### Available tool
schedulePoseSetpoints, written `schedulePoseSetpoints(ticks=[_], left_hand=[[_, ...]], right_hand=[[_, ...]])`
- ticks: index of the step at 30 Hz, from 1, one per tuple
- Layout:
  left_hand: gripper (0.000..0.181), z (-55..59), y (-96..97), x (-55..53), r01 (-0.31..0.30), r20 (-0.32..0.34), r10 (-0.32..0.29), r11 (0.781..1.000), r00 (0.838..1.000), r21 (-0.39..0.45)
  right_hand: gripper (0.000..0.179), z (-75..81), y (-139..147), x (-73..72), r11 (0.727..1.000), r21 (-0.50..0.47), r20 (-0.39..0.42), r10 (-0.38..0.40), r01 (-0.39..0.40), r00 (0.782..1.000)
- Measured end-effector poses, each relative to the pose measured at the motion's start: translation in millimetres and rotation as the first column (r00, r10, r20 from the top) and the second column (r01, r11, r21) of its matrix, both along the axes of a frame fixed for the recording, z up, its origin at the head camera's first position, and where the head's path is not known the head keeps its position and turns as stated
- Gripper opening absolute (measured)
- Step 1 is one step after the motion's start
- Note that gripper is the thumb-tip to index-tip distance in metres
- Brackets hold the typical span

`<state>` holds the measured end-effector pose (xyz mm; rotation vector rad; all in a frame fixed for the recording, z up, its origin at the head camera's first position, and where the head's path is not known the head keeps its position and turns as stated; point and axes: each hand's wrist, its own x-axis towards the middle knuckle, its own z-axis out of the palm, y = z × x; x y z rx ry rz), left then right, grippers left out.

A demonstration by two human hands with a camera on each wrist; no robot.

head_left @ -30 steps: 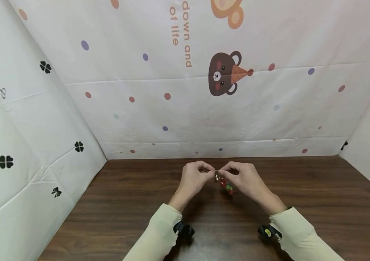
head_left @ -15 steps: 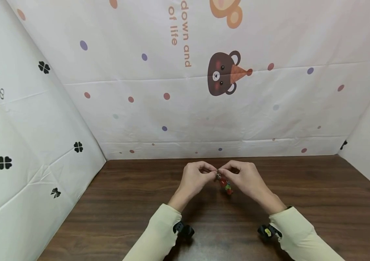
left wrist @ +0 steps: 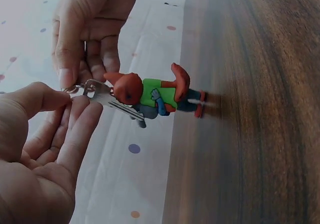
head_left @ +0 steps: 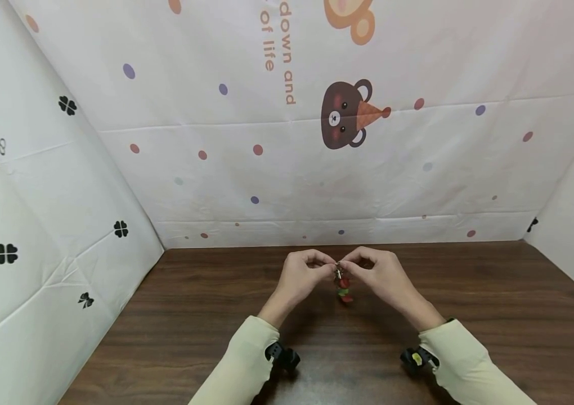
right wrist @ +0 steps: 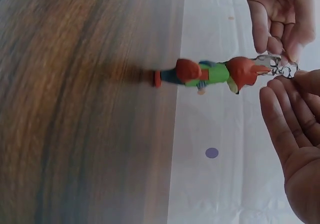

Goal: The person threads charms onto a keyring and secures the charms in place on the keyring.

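Wood-grained tabletop (head_left: pixel 206 337) spreads below us; our left hand (head_left: pixel 299 278) and right hand (head_left: pixel 380 275) tightly pinch a thin metal ring (right wrist: pixel 286 72), smooth red-and-green figure (left wrist: pixel 161 94) and flat metal pieces (left wrist: pixel 100 87) dangling beneath.

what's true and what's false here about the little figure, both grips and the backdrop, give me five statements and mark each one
1. The little figure has its feet towards the table. True.
2. The little figure wears a purple shirt. False: it is bright green.
3. The left grip and right grip are both at the metal ring. True.
4. The right grip lies flat on the table. False: it is raised, pinching the metal ring.
5. The bear print on the backdrop wears an orange hat. True.
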<state>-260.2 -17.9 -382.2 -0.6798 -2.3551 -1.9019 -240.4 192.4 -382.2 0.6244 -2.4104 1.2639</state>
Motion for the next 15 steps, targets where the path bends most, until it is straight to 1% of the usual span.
schedulePoseSetpoints(ticks=[4,7,10,15], left_hand=[[0.007,-1.7,-0.9,-1.9,0.060,0.034,-0.062,0.996,0.998,0.062],[0.011,-2.4,-1.7,-2.6,0.090,0.028,-0.092,0.994,0.995,0.056],[0.011,-2.3,-2.5,-2.0,0.096,0.006,-0.096,0.995,0.995,0.031],[0.007,-2.8,-2.3,-2.4,0.069,-0.054,-0.069,0.998,0.996,-0.009]], right_hand=[[0.004,-0.1,2.5,-0.3,1.000,0.004,0.010,0.012,-0.012,1.000],[0.004,-0.1,3.7,-0.2,1.000,0.003,0.025,0.021,-0.021,0.999],[0.004,-0.1,3.7,-0.3,0.999,0.002,0.031,0.032,-0.032,0.999],[0.005,0.3,3.7,-0.7,0.999,0.001,0.020,0.037,-0.037,0.999]])
